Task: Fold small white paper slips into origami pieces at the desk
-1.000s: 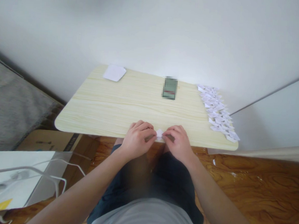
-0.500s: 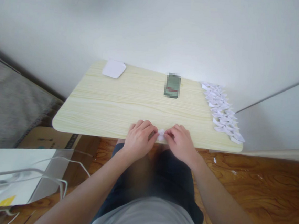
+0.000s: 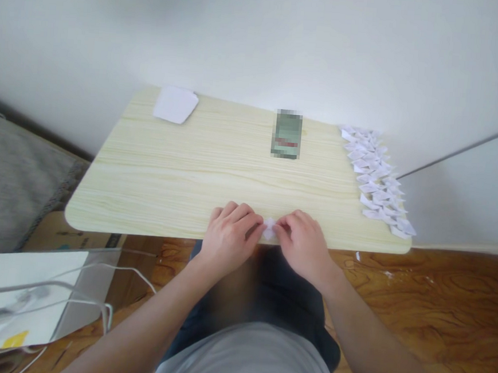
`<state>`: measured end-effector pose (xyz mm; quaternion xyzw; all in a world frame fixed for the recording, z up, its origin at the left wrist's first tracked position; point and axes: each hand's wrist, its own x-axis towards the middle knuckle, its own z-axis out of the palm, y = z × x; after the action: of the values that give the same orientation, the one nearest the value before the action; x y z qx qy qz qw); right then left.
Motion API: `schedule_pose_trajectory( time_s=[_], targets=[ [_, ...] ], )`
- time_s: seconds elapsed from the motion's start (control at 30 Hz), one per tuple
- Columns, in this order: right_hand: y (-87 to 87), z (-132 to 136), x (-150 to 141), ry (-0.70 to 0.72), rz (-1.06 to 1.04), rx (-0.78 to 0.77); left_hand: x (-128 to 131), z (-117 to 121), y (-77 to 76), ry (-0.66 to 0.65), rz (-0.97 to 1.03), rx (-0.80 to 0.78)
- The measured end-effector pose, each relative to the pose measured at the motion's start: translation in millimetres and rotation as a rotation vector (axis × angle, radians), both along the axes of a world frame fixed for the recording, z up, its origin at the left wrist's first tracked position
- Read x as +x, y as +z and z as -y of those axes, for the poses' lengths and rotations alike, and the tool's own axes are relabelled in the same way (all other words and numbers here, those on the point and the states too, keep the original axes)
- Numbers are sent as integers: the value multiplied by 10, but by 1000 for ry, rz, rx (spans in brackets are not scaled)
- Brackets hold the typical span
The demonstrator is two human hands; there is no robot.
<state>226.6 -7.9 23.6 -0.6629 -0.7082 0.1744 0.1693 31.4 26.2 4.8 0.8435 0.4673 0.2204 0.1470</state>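
At the front edge of the table, a small folded white paper (image 3: 268,228) is pinched between my two hands. My left hand (image 3: 232,231) grips its left side between thumb and forefinger, the other fingers curled. On the opposite side my right hand (image 3: 303,239) pinches the paper the same way. Fingertips partly cover the paper, so its exact fold is hard to make out. Rows of folded white paper boats (image 3: 376,182) lie along the table's right end. A stack of white paper sheets (image 3: 176,105) rests at the back left.
A blurred-out green rectangular object (image 3: 286,134) lies at the back middle of the pale wooden table (image 3: 181,169). The wall (image 3: 251,43) stands directly behind. On the left below are a white box (image 3: 17,283), loose cables (image 3: 134,270) and a cardboard box (image 3: 68,232).
The view has shifted slightly, so the table looks larger and nearer. Both hands stay at the front edge, still pinching the paper, with little change in the fingers.
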Motion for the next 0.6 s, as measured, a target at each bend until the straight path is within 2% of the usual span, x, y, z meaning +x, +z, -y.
schedule_pose_trajectory(
  time_s=[0.1,0.3,0.5,0.6],
  targets=[
    [15,-27,0,-3,-11,-20,-1,-2,-4,-6,16,-5],
    [-1,-17,116,41,-160,-16,-32,-16,-24,-34,26,-8],
    [40,-40,189,92,-131,-50,-37,-25,6,-43,17,-30],
    [84,-63,171,66,-92,-100,-25,-35,24,-46,9,-45]
  ],
)
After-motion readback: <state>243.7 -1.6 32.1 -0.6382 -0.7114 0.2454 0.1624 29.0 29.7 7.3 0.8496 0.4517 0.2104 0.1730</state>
